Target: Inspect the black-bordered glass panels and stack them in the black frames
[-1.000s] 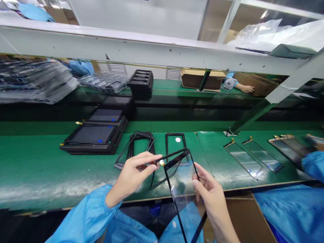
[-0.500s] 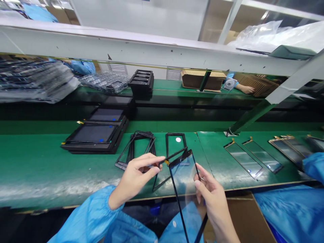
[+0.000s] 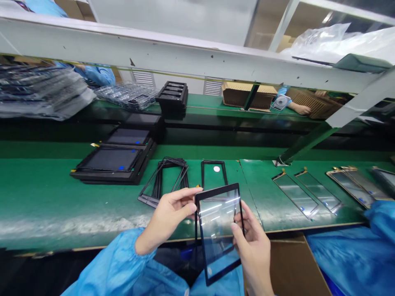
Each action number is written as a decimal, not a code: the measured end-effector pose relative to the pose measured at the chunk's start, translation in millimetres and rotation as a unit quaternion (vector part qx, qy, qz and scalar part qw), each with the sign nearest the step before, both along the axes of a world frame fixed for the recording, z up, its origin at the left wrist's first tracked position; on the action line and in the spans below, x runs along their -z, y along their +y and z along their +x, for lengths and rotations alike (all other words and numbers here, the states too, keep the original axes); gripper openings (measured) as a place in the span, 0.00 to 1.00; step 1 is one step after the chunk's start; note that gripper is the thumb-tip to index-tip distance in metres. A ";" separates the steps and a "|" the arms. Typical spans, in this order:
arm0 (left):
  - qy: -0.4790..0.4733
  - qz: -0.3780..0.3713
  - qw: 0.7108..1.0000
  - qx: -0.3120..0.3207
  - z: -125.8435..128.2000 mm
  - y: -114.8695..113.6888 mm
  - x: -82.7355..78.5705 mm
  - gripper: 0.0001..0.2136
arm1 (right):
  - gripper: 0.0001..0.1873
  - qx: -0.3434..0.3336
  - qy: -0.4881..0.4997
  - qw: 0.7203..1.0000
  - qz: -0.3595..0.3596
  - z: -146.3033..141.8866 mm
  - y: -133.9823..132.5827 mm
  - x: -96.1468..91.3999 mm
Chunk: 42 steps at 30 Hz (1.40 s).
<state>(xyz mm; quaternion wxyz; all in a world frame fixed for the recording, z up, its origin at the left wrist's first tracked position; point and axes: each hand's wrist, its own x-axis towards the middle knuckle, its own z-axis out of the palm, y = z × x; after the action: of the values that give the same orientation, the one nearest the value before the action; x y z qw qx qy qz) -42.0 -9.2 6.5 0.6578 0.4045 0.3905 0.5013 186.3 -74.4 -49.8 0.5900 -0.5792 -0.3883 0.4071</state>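
A rectangular glass panel with a black border (image 3: 217,228) stands tilted between my hands, above the front edge of the green conveyor belt (image 3: 46,205). My right hand (image 3: 250,250) grips its lower right side. My left hand (image 3: 168,216) pinches its upper left corner between thumb and fingers. A thin black strip (image 3: 196,242) shows behind the panel's left edge. Beyond the panel lie a pile of empty black frames (image 3: 163,183) and a single black frame (image 3: 214,174) with a white round sticker.
Stacked black trays with dark panels (image 3: 112,162) sit left on the belt. Several glass strips (image 3: 317,191) lie right, near a co-worker's blue sleeve (image 3: 382,220). A cardboard box (image 3: 291,267) stands below the belt. A white beam (image 3: 185,55) crosses overhead, and another person's hand (image 3: 300,109) rests beyond.
The panel has swung from a steep tilt to face me more squarely. My left hand has moved from the thin black strip onto the panel's corner. The view has shifted slightly.
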 end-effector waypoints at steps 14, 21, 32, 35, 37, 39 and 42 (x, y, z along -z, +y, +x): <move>-0.031 -0.052 0.998 -0.011 3.7 1.3 9.4 0.20 | 0.32 -0.008 -0.018 0.999 -0.045 -4.8 -0.4 -1.7; -0.020 -0.065 0.997 -0.029 5.7 0.3 7.9 0.22 | 0.34 -0.008 -0.002 0.999 -0.050 -9.7 1.3 -2.9; 0.065 -0.034 0.997 -0.032 5.4 -0.8 4.5 0.19 | 0.31 0.023 -0.211 0.976 0.056 0.1 10.8 -4.5; 0.109 -0.011 0.994 -0.006 3.6 -5.4 -1.3 0.17 | 0.29 -0.034 -0.096 0.994 0.034 12.1 24.3 -23.6; 0.124 -0.006 0.992 0.005 2.1 -8.4 -2.4 0.17 | 0.24 -0.075 -0.027 0.997 -0.006 17.6 31.3 -34.6; 0.131 -0.002 0.991 0.003 0.6 -10.3 -1.8 0.17 | 0.19 -0.075 0.000 0.997 -0.028 18.6 34.9 -41.7; 0.135 -0.002 0.991 0.002 -1.7 -10.8 1.0 0.16 | 0.15 -0.059 0.020 0.998 -0.021 13.4 35.1 -46.3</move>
<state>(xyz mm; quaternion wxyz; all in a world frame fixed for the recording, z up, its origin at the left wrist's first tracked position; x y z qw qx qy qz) -43.7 -19.9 5.5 0.6011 0.4673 0.4759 0.4402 199.7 -39.3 -3.6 0.5599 -0.5592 -0.4017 0.4608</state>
